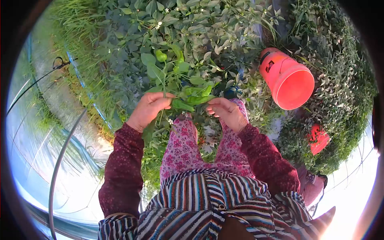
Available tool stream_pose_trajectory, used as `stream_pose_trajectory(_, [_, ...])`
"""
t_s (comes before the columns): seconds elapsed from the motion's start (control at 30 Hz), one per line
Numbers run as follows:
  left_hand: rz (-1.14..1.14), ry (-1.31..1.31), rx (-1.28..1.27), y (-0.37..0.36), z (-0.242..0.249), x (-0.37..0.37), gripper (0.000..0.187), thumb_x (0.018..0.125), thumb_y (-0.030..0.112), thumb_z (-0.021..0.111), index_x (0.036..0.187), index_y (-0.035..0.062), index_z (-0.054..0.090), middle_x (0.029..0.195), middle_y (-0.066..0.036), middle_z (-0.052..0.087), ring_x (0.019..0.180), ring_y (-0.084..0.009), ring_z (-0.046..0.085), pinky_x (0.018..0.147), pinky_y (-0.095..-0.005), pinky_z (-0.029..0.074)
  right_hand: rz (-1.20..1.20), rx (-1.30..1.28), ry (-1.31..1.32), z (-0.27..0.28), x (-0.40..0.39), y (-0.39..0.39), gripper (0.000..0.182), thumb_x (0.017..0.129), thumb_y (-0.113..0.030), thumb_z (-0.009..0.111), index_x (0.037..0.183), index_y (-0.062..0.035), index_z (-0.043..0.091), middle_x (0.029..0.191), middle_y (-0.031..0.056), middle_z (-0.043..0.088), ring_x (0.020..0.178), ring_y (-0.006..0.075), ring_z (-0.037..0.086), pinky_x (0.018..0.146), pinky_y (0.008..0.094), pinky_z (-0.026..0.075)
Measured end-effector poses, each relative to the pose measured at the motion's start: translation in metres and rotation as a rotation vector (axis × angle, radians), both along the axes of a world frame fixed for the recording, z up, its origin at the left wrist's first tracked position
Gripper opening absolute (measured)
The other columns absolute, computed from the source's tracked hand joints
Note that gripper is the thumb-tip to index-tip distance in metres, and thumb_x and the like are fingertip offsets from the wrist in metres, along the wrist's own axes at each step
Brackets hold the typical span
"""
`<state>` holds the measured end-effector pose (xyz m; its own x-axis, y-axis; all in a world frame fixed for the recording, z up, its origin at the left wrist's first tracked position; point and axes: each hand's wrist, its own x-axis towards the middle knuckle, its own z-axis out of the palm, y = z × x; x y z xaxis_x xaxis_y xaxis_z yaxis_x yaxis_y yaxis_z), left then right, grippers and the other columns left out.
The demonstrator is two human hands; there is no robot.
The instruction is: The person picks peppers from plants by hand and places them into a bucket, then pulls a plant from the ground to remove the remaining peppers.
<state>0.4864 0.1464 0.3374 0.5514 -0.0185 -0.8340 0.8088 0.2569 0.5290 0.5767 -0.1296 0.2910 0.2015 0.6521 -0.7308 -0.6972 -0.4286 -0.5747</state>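
In the middle of the head view, my left hand (149,110) is closed with thumb and finger around the stem of a leafy pepper branch (163,82). Pale green peppers hang among its leaves, including a rounded pepper (161,55) near the top and a longer pepper (178,54) beside it. My right hand (229,112) pinches the right end of a long green pepper (197,99) between thumb and fingers. Its other fingers are curled in. Leaves partly cover where the peppers join the stem.
A red bucket (276,77) leans among the plants on the right, its mouth facing me. Farther right is a second red container (319,140), and a person (311,190) is partly visible below it. Dense pepper plants (200,32) lie ahead; a dark hoop pole (64,148) curves at left.
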Motion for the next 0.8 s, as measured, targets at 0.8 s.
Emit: stream_pose_trajectory(0.8, [-0.447, -0.394, 0.765, -0.048, 0.121, 0.082, 0.033, 0.081, 0.034, 0.055, 0.071, 0.0029, 0.061, 0.067, -0.018, 0.060, 0.065, -0.0360, 0.060, 0.059, -0.0435, 0.047, 0.558, -0.087, -1.400, 0.176, 0.067, 0.072, 0.027, 0.082, -0.033, 0.059, 0.094, -0.0091, 0.058, 0.091, 0.0103, 0.066, 0.092, 0.0266, 0.063, 0.085, 0.0411, 0.042])
